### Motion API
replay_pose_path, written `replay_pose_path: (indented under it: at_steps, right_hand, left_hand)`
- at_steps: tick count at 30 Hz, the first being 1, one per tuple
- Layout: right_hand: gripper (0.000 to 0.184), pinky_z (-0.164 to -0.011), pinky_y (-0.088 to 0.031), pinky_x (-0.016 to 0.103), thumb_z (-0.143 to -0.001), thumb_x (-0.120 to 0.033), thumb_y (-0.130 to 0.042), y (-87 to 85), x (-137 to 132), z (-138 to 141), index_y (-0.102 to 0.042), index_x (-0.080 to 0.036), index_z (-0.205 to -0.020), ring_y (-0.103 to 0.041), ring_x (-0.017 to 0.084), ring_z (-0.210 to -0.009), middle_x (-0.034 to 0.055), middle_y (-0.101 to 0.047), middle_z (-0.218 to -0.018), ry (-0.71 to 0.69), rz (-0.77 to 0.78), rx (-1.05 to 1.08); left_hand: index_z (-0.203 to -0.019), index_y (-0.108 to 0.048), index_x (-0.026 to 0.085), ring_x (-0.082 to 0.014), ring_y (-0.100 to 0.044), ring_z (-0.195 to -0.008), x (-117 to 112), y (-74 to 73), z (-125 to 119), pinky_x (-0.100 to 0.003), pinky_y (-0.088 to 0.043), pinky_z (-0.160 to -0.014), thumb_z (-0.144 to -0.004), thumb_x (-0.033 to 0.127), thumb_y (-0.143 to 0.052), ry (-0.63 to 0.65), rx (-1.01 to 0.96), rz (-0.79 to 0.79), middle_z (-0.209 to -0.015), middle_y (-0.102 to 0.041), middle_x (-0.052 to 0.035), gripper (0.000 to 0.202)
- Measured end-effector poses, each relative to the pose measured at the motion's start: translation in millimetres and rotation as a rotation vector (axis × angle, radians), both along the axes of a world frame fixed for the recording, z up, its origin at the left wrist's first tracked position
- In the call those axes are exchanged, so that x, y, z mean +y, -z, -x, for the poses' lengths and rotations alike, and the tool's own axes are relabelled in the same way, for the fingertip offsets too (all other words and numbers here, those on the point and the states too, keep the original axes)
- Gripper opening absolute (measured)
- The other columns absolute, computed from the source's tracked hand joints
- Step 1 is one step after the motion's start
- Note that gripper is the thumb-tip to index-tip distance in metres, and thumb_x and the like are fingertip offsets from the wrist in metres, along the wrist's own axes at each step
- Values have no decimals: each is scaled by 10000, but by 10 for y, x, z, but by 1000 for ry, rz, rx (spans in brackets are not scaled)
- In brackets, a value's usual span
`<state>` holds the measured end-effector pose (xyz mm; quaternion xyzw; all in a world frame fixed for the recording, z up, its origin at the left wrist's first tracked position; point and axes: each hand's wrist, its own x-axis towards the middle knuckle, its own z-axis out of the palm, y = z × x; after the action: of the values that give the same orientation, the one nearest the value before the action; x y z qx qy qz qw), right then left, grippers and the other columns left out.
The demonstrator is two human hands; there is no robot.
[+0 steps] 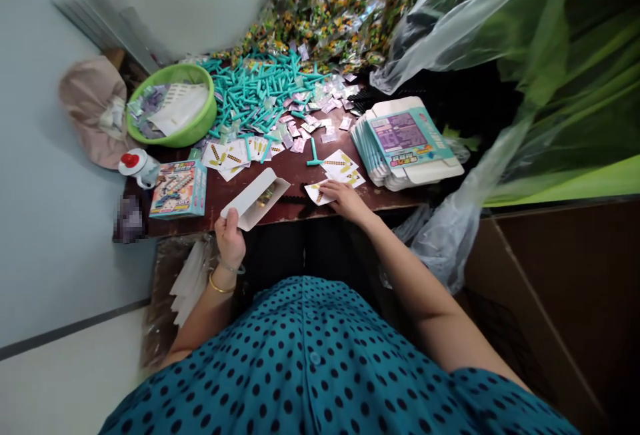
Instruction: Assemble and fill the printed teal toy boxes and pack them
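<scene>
My left hand [230,240] grips one end of an open cardboard box [244,196], tilted near the table's front edge. Its white inside faces up, and something small and yellowish shows within. Over at the right, the fingers of my right hand [347,201] are on a white printed card [314,193] with a pickaxe-like picture. More printed cards [343,161] lie just behind that hand. A teal T-shaped plastic piece [314,155] rests beside them. Black toothed pieces [294,201] lie between the box and my right hand, partly hidden.
Behind are a heap of teal pieces [265,88], scattered sachets [327,135] and bags of multicoloured parts [340,11]. A green basin [211,115], a closed printed box [175,191] and a red-topped white container [143,168] stand left. Flattened boxes [415,141] are stacked right, near clear plastic sheeting [460,235].
</scene>
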<state>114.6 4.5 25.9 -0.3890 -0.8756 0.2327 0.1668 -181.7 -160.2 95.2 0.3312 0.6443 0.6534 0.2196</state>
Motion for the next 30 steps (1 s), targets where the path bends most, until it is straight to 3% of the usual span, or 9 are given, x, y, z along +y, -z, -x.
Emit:
replay_pose_path:
  at_steps: [4, 8, 11, 14, 17, 20, 24, 27, 30]
  right_hand:
    - [563, -1152, -395, 526, -892, -56, -385, -27, 83, -123, -656, -210, -1362, -520, 278, -1379, 118, -643, -1420, 164, -166, 116]
    - [581, -1210, -183, 678, -966, -279, -522, -145, 113, -77, -471, -140, -1527, -249, 395, -1549, 200, -413, -1617, 459, -274, -5]
    - [729, -1235, -150, 680, -922, -450, -649, -47, -132, 120, -445, -128, -1544, -207, 410, -1569, 210, -361, -1647, 172, -248, -49]
    - [526, -1225, -297, 606, -963, -365, -599, 97, -496, 252, -565, -203, -1463, -363, 345, -1524, 145, -522, -1557, -200, -150, 12]
    - [376, -1075, -504, 529, -1017, -250, -468, -35, -752, 165, -672, -271, -1332, -610, 288, -1317, 104, -708, -1328, -104, -121, 272]
    - [368, -996, -558, 483, -1018, -246, -489, -539, -878, 38, -665, -353, -1323, -694, 258, -1150, 57, -751, -1207, 44, -217, 617]
    - [406, -1032, -528, 455, -1023, -261, -513, -1187, -953, 283, -614, -418, -1383, -662, 245, -1202, 11, -735, -1264, -153, -325, 550]
    - [355, -1117, -459, 484, -1023, -363, -536, -1191, -700, 699, -642, -362, -1362, -598, 266, -1290, 28, -703, -1324, -262, -358, 373]
    - [344, -1129, -426, 528, -1049, -353, -444, -834, -128, 946, -679, -287, -1293, -559, 289, -1289, 84, -671, -1333, 25, -323, 358]
  left_hand:
    - [-968, -754, 129, -235, -722, -944, -2, -33, -60, -327, -559, -889, -847, 708, -640, -24, -21, -19, -940, -766, -93, 602]
    - [-984, -754, 129, -236, -717, -982, 39, -94, -59, -327, -552, -923, -840, 709, -651, -39, -18, -10, -945, -767, -89, 606]
    - [-969, -750, 121, -236, -716, -961, 62, -112, -46, -329, -555, -909, -851, 707, -643, -16, -5, -12, -908, -762, -86, 608]
    - [-959, -755, 121, -234, -720, -912, 62, -91, -46, -320, -560, -862, -863, 692, -642, 30, -4, -25, -892, -764, -85, 590]
    - [-963, -764, 141, -228, -721, -879, 59, -72, -49, -302, -558, -817, -875, 660, -653, 68, -11, -48, -910, -773, -77, 538]
    - [-968, -770, 157, -224, -720, -880, 55, -104, -62, -299, -554, -818, -886, 646, -652, 69, -1, -63, -933, -779, -72, 510]
    - [-1011, -780, 164, -231, -714, -904, 20, -211, -133, -317, -557, -841, -912, 642, -620, 118, 64, -37, -956, -782, -73, 514]
    - [-1021, -779, 168, -234, -711, -932, -14, -238, -158, -325, -553, -874, -917, 632, -621, 120, 133, -8, -960, -780, -69, 502]
    - [-959, -763, 157, -224, -716, -920, -18, -214, -42, -319, -553, -874, -902, 646, -630, -1, 80, -15, -889, -768, -57, 510]
